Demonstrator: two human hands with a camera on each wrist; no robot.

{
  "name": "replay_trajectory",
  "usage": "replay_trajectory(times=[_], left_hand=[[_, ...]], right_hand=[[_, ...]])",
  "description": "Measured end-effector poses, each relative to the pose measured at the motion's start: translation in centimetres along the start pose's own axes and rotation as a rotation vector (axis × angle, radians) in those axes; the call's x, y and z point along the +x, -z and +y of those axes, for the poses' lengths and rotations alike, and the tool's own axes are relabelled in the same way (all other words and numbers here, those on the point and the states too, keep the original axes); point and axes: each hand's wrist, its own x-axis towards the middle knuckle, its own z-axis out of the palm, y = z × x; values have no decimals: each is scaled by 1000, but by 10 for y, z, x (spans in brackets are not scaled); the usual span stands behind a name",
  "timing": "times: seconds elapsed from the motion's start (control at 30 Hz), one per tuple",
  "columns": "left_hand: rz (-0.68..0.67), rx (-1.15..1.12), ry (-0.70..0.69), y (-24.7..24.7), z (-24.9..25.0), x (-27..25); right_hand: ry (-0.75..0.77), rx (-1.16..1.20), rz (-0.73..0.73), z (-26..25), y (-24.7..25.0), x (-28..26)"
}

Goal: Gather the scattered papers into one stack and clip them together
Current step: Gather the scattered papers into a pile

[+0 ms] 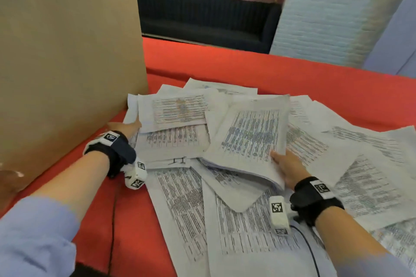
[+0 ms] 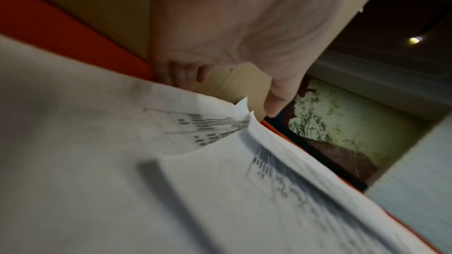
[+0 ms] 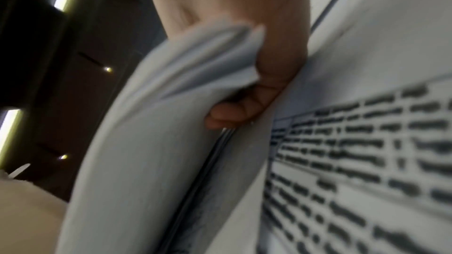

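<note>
Many printed white papers [image 1: 180,198] lie scattered and overlapping on the red table [image 1: 270,69]. My right hand [image 1: 281,162] grips the near edge of a thick bundle of sheets [image 1: 249,135], lifted and tilted above the others. In the right wrist view the thumb and curled fingers [image 3: 227,115] clamp that bundle [image 3: 146,152]. My left hand [image 1: 132,125] reaches to the sheets beside the cardboard box. Its fingers [image 2: 181,78] touch the far paper edge [image 2: 208,101] while the thumb [image 2: 274,101] hangs free. A small dark wire-like shape [image 1: 177,161] lies among the sheets; I cannot tell what it is.
A tall cardboard box [image 1: 67,51] stands on the table's left, right against the left hand. Loose sheets [image 1: 371,175] spread to the right edge. Thin dark cables [image 1: 308,247] run from the wrist cameras. A dark sofa [image 1: 202,20] sits beyond the table.
</note>
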Motion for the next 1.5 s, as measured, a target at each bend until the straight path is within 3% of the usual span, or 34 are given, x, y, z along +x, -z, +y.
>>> replay_trajectory(times=[0.13,0.23,0.37,0.6,0.7,0.83,1.0,1.07,1.13,1.3,1.4,1.5], left_hand=[[-72,-139,-150,-20,-2,-5],[-66,16,-272,-34,6,-14],[33,394,-458,-39,20,-29],[145,200,-731,-18,50,-47],[121,240,-785,-8,65,-65],[280,403,-983,2,85,-86],[500,68,-962,36,123,-98],[610,-42,-1015,57,138,-103],[633,-171,-1051,73,160,-108],[608,-507,-986,95,216,-95],[420,-482,-803,51,213,-100],[56,-396,-569,-22,167,-100]], right_hand=[[-17,11,-49,2,4,1],[-13,-3,-64,3,5,0],[-22,33,-91,3,6,-3],[-72,105,-138,3,11,3],[-73,128,-153,3,12,1],[-58,139,-164,3,13,-1],[-60,148,-182,3,14,-2],[-54,156,-182,5,14,-1],[-53,160,-184,6,15,1],[-45,184,-206,5,16,-3],[-54,187,-203,4,16,-4],[-51,200,-196,4,17,-3]])
